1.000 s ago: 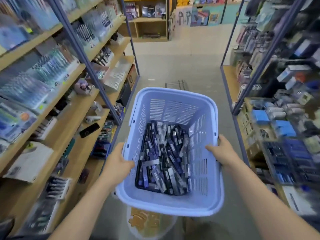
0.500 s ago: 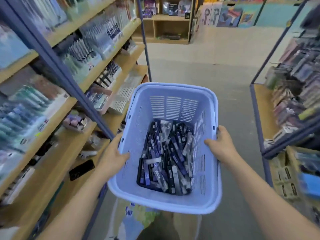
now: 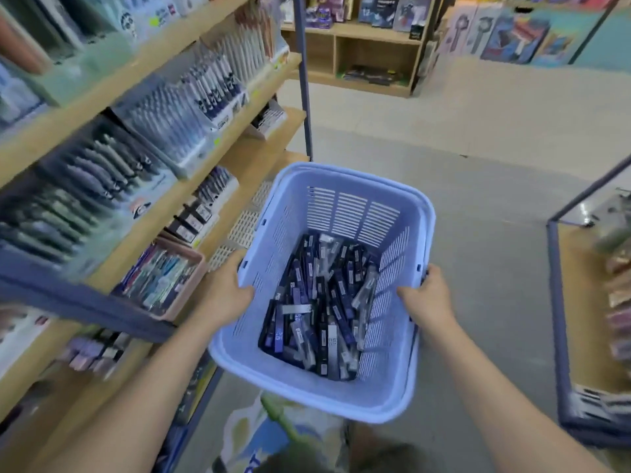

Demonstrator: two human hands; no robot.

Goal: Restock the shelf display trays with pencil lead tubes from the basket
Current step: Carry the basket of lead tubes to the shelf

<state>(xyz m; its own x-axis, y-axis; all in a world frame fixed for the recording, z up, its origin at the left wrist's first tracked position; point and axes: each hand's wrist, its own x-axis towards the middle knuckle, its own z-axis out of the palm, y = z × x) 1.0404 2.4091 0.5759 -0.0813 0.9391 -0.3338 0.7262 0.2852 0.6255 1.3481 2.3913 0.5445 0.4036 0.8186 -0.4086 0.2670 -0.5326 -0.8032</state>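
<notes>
Both hands grasp the basket's [image 3: 327, 397] rims: left hand [image 3: 223, 291] on its left edge, right hand [image 3: 428, 297] on its right. Lead tubes [image 3: 317, 302] lie heaped inside, beside the shelf [image 3: 246, 165] with trays [image 3: 170, 278].

— What colour is the basket [image 3: 300, 387]?
— Pale periwinkle blue, slotted walls
— The pencil lead tubes [image 3: 321, 302]?
— Black, navy and purple, some silvery-grey
— The shelves [image 3: 259, 158]?
— Light wood, with slate-blue posts [image 3: 305, 97]
</notes>
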